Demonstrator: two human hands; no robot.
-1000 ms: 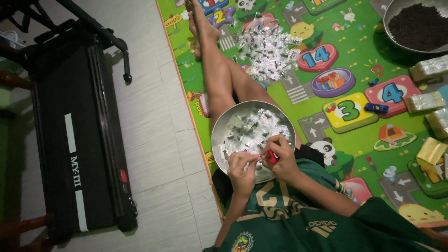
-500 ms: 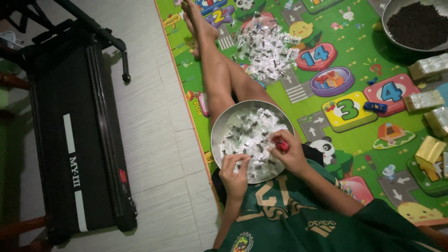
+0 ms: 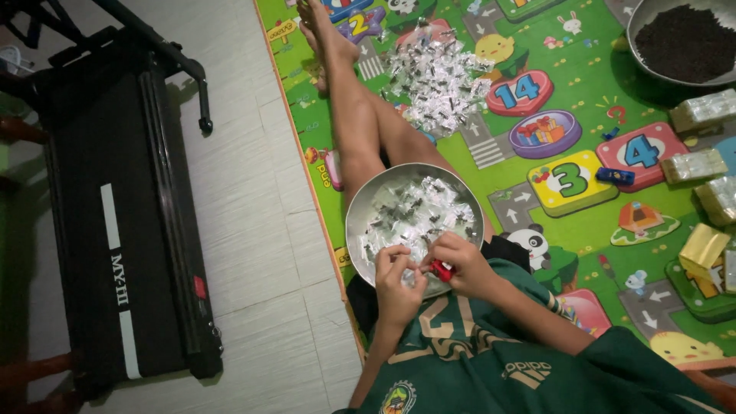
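Head view, looking straight down at a person seated on a colourful play mat [image 3: 583, 230]. Both hands meet over the near rim of a round metal bowl [image 3: 360, 222] resting on the lap. Left hand [image 3: 396, 280] has fingers curled, pinching one small clear sachet [image 3: 410, 264] at the fingertips. Right hand [image 3: 460, 264] is closed around a small red tool [image 3: 441, 270], its tip touching the left fingertips; cannot tell what kind of tool. The hands are together, knuckle to knuckle.

The bowl is filled with small clear sachets [image 3: 414, 211] with dark contents, just ahead of both hands. Further ahead, past the bowl and beside the outstretched leg [image 3: 356, 115], a loose pile of the same sachets [image 3: 437, 77] lies on the mat. Far ahead and to the right of the right hand: a second metal bowl [image 3: 682, 42] of dark granules. Well right of the right hand: stacked gold-wrapped packs [image 3: 701, 111]. A small blue toy car [image 3: 615, 175] sits between those packs and the lap bowl. Well left of the left hand, on the pale tiled floor [image 3: 261, 230]: a black folded treadmill [image 3: 123, 222].
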